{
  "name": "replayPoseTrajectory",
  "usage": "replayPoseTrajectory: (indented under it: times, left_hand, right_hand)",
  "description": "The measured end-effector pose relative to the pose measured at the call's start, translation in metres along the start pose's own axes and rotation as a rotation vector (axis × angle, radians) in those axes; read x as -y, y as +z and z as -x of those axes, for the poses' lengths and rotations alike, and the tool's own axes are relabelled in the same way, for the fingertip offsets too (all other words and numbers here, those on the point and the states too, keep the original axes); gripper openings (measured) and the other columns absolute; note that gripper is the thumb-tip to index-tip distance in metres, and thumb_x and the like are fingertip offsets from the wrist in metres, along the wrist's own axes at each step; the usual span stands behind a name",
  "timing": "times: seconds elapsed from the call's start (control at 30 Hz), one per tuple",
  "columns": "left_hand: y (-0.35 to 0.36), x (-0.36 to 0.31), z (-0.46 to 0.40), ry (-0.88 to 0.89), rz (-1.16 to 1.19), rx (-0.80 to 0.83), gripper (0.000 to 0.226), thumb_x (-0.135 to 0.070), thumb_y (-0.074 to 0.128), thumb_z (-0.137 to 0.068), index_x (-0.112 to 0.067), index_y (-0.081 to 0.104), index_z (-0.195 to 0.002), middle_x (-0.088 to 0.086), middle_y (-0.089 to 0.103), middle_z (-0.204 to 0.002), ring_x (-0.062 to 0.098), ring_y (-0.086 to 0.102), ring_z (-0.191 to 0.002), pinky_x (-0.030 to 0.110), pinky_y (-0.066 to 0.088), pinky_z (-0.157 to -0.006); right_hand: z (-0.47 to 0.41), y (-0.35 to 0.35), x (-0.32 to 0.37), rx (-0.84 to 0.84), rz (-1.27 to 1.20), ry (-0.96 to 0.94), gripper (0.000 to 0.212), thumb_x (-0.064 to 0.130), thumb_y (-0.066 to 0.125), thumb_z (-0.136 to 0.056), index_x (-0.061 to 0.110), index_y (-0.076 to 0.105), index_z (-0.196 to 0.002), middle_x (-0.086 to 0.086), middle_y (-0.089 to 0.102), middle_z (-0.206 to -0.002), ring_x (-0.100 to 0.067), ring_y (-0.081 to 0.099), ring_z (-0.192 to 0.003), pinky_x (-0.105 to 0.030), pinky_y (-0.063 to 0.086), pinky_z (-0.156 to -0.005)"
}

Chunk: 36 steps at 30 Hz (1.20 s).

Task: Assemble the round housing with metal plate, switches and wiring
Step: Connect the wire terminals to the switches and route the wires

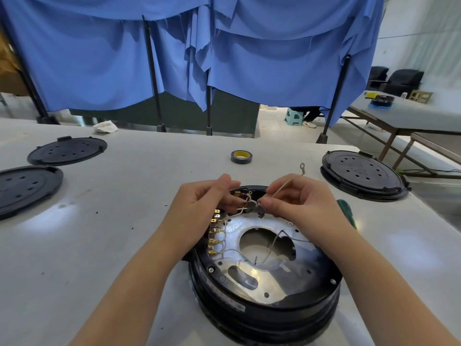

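Note:
A round black housing [262, 310] stands on the table in front of me, with a shiny metal plate [279, 278] screwed inside it. Brass terminals [215, 233] line its left inner wall, and thin white wires [225, 242] run from them. Over the housing's far rim, my left hand [199, 203] pinches the white wires near a small component. My right hand [299, 201] pinches a pale wire [284, 184] whose ring terminal [302, 166] sticks up beyond my fingers. A dark wire lies across the plate's central hole.
A roll of dark tape [241, 156] lies beyond my hands. Two black round lids [67, 151] [25, 188] lie at left, and another black housing [364, 174] stands at right. A green-handled screwdriver [345, 211] lies beside my right wrist. Blue curtains hang behind the table.

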<state>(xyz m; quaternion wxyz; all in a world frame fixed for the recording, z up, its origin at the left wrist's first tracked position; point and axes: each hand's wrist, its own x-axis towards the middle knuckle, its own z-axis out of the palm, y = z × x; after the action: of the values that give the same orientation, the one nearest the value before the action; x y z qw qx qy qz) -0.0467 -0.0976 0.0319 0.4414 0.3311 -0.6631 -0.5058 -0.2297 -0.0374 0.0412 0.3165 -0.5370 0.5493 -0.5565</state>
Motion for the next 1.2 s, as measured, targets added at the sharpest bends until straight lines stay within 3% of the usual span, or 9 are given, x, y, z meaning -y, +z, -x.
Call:
replayPoseTrajectory:
  times: [0.07,0.17,0.27,0.4,0.67,0.8,0.93,1.07,1.2]
  left_hand:
    - [0.0,0.001,0.0,-0.011,-0.012,0.02,0.039,-0.049,0.052,-0.084,-0.02,0.077,-0.09,-0.002,0.077,-0.078,0.01,0.071,-0.071,0.011,0.051,-0.066]
    - [0.002,0.005,0.002,-0.064,-0.08,0.065,0.02,-0.037,0.064,-0.089,-0.025,0.079,-0.083,-0.007,0.074,-0.073,0.007,0.067,-0.062,0.024,0.053,-0.061]
    - [0.004,0.006,0.003,-0.066,-0.094,0.096,0.01,-0.027,0.071,-0.085,-0.034,0.078,-0.085,-0.01,0.076,-0.077,0.003,0.071,-0.074,0.015,0.053,-0.065]
    - [-0.002,0.003,0.002,-0.124,0.021,0.118,0.018,-0.012,0.077,-0.08,-0.028,0.078,-0.09,0.002,0.077,-0.083,0.009,0.073,-0.073,0.014,0.053,-0.063]
    - [-0.004,0.003,-0.001,-0.142,0.05,-0.002,0.021,-0.012,0.077,-0.079,-0.025,0.075,-0.096,0.0,0.077,-0.084,0.012,0.074,-0.078,0.014,0.053,-0.064]
    - [-0.006,0.003,-0.001,-0.152,0.088,-0.045,0.017,-0.013,0.077,-0.079,-0.022,0.076,-0.093,0.0,0.077,-0.083,0.008,0.073,-0.073,0.013,0.051,-0.061]
    - [-0.003,0.005,-0.001,-0.131,0.004,-0.008,0.016,-0.015,0.079,-0.078,-0.025,0.076,-0.091,-0.001,0.077,-0.082,0.011,0.074,-0.079,0.014,0.054,-0.067]
    - [-0.001,0.006,-0.001,-0.109,-0.033,0.018,0.016,-0.015,0.08,-0.077,-0.025,0.076,-0.088,-0.001,0.077,-0.08,0.01,0.074,-0.078,0.013,0.054,-0.067]
    - [-0.002,0.006,-0.001,-0.08,-0.082,0.025,0.016,-0.013,0.08,-0.076,-0.028,0.076,-0.079,-0.003,0.076,-0.076,0.008,0.073,-0.073,0.012,0.053,-0.065]
  right_hand:
    - [0.001,0.001,-0.001,-0.007,-0.028,-0.051,0.017,-0.004,0.076,-0.074,0.009,0.068,-0.08,-0.011,0.074,-0.077,-0.022,0.073,-0.078,-0.026,0.058,-0.072]
    - [0.003,0.001,0.0,0.019,-0.042,-0.089,0.018,-0.008,0.073,-0.076,0.008,0.067,-0.084,-0.007,0.075,-0.08,-0.018,0.073,-0.081,-0.021,0.056,-0.071]
    - [0.004,0.001,0.002,0.063,-0.055,-0.086,0.02,-0.008,0.072,-0.076,0.007,0.067,-0.087,-0.005,0.076,-0.083,-0.017,0.073,-0.083,-0.02,0.056,-0.074]
    - [0.007,0.0,0.002,0.146,-0.092,-0.056,0.02,-0.009,0.071,-0.077,0.006,0.068,-0.091,-0.006,0.076,-0.09,-0.018,0.072,-0.089,-0.02,0.054,-0.077]
    - [0.003,-0.014,-0.002,0.342,-0.156,0.11,0.056,0.003,0.079,-0.064,0.013,0.063,-0.117,-0.005,0.071,-0.113,-0.02,0.067,-0.107,-0.025,0.054,-0.086]
    - [0.003,-0.027,0.004,0.316,-0.148,0.082,0.054,0.017,0.079,-0.066,0.02,0.063,-0.117,-0.002,0.071,-0.113,-0.017,0.067,-0.106,-0.02,0.053,-0.084]
    - [0.001,-0.025,0.015,0.16,0.146,-0.012,0.038,0.033,0.078,-0.066,0.025,0.07,-0.102,0.008,0.074,-0.095,-0.006,0.069,-0.09,-0.01,0.05,-0.075]
    - [0.0,-0.008,0.018,0.192,0.416,-0.087,0.012,0.026,0.077,-0.077,0.028,0.074,-0.089,0.016,0.073,-0.081,0.004,0.067,-0.079,-0.005,0.047,-0.071]
    - [-0.003,0.006,0.018,0.158,0.756,-0.144,0.012,0.026,0.062,-0.09,0.035,0.07,-0.09,0.019,0.068,-0.083,0.002,0.061,-0.08,-0.017,0.047,-0.072]
